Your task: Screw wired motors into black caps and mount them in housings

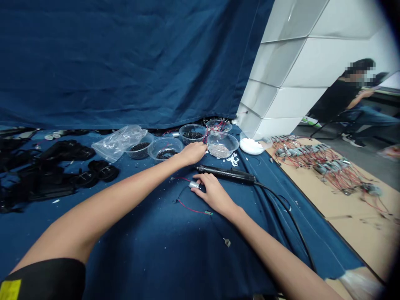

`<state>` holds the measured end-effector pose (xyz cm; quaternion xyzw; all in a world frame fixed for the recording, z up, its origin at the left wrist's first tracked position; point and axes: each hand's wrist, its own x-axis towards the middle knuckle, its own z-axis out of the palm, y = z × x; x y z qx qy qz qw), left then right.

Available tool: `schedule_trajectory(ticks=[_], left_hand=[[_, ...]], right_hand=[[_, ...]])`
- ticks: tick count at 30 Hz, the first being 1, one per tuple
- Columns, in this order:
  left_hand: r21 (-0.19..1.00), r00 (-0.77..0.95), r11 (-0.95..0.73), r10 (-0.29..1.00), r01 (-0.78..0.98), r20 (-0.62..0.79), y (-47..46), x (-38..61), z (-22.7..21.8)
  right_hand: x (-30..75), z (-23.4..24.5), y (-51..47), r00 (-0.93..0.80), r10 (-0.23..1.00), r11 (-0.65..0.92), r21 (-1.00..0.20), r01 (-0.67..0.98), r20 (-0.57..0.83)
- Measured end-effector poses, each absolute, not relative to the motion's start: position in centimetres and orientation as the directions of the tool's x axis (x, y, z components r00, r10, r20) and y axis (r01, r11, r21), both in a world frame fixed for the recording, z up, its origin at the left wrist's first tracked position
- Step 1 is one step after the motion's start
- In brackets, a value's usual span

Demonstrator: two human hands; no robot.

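Observation:
My left hand [193, 152] reaches forward to the clear plastic bowl of small grey parts [222, 144], its fingers curled at the bowl's rim; what they pinch is hidden. My right hand [212, 191] rests on the blue cloth with its fingers on a small silver motor [194, 184] that trails a red wire [190, 208]. A black electric screwdriver [226, 173] lies just beyond my right hand, its cable [290, 216] running off to the right.
Clear bowls [165, 148] of dark small parts and a plastic bag [117, 141] stand behind. Black parts [56, 166] pile up at left. Several wired motors [315, 160] lie on the cardboard at right. Another person [350, 100] sits far right.

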<state>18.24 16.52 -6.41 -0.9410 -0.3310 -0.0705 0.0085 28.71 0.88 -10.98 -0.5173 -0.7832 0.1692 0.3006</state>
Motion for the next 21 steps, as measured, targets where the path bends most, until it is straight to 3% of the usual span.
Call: schedule_trajectory(ticks=[8,21], left_hand=[[0.043,0.689,-0.700,0.710,0.713,0.143,18.6,20.5,-8.7],[0.200,0.619,-0.633,0.774,0.748,0.134,19.4,21.2,-8.9]], right_hand=[[29.3,-11.1,1.3,-0.271,0.914,0.400,-0.560,0.725,0.302],[29.4,-11.1,1.4,-0.270,0.913,0.400,-0.547,0.735,0.305]])
